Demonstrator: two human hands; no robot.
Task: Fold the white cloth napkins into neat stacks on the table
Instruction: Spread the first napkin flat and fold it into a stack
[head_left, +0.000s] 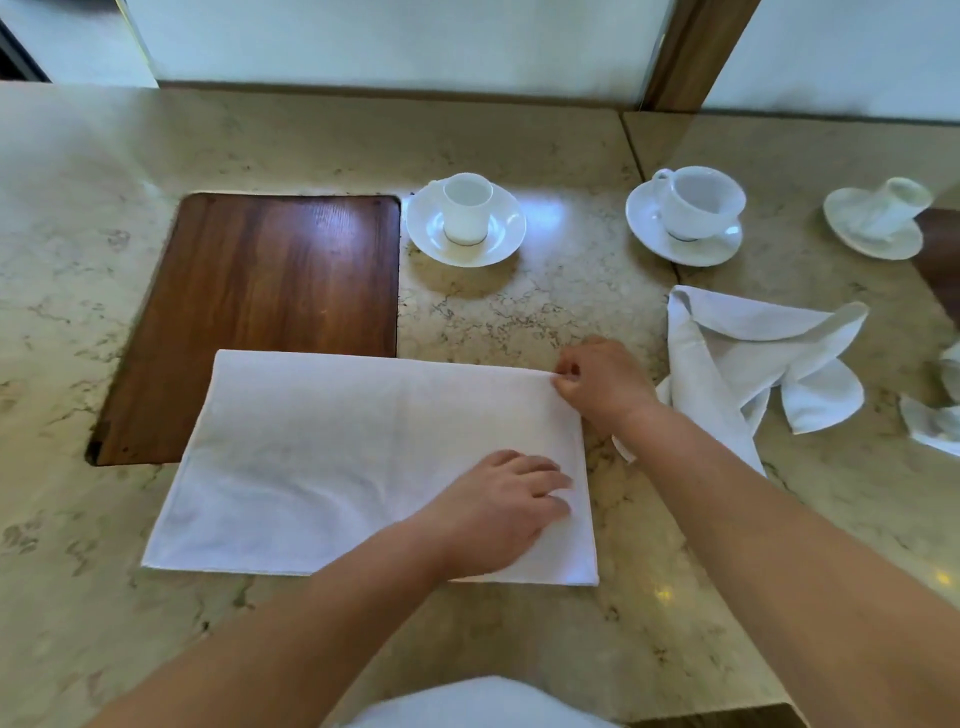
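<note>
A white cloth napkin (322, 457) lies flat on the marble table (78, 249), folded into a wide rectangle, its far left part over a wooden inlay. My left hand (506, 506) rests palm down on the napkin's right half, fingers spread. My right hand (597, 382) pinches the napkin's far right corner between thumb and fingers. To the right lies a second white napkin (743, 358), folded into pointed shapes. More white cloth (935, 415) shows at the right edge.
A dark wooden panel (270, 291) is set into the table at the left. Two white cups on saucers (466, 223) (685, 213) stand behind the napkin. A mirror-like wall on the right reflects a cup (878, 218). White fabric (483, 701) shows at the bottom edge.
</note>
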